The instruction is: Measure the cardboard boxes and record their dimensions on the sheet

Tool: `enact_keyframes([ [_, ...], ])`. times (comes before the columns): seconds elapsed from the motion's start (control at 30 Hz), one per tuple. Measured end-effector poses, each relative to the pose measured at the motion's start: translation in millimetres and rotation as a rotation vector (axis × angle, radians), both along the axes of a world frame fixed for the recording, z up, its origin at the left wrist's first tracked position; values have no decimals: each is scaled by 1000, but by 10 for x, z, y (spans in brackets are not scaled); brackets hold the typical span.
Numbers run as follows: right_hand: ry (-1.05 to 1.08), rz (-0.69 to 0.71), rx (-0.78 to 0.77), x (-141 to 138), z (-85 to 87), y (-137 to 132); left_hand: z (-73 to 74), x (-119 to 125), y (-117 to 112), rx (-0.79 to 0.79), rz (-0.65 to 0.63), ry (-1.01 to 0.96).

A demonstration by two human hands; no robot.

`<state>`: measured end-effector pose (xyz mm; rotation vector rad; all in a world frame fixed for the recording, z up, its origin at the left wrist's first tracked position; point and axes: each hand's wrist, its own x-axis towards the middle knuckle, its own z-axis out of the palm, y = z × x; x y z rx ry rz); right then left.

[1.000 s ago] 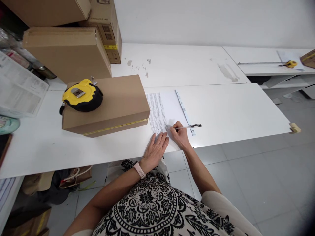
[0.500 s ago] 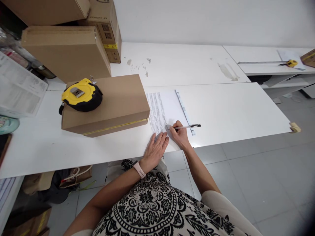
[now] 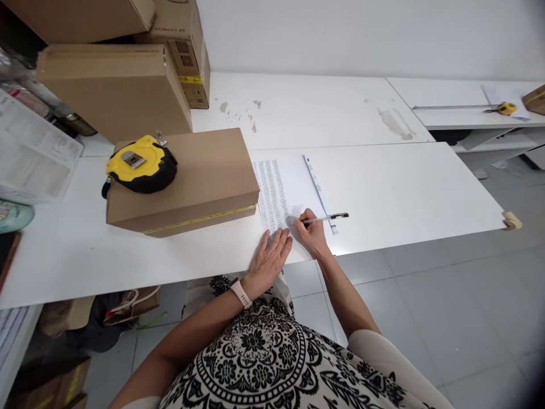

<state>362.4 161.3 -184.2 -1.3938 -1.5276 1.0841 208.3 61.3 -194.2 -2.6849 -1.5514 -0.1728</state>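
Observation:
A printed sheet of paper (image 3: 283, 187) lies on the white table (image 3: 404, 193), just right of a brown cardboard box (image 3: 200, 182). My right hand (image 3: 313, 234) is closed on a pen (image 3: 326, 218) whose tip touches the lower part of the sheet. My left hand (image 3: 268, 259) lies flat, fingers stretched out, pressing the sheet's near corner; a pale wristband sits on that wrist. A yellow and black tape measure (image 3: 138, 166) rests on top of the box. A narrow paper strip (image 3: 320, 192) lies along the sheet's right edge.
Several larger cardboard boxes (image 3: 114, 85) are stacked at the back left. A printed leaflet (image 3: 32, 153) lies at the far left. A second yellow tape measure (image 3: 506, 108) with its blade pulled out lies on the far right table. Bags sit on the floor under the table.
The pen and my right hand have shifted very slightly on the sheet. My left hand and everything else stay as they were.

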Motion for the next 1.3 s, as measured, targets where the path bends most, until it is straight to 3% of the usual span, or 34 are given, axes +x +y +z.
enact_keyframes([
  [1.3,-16,-19,28,19,-4,2,-3,-3,-1,2,-5,-8],
])
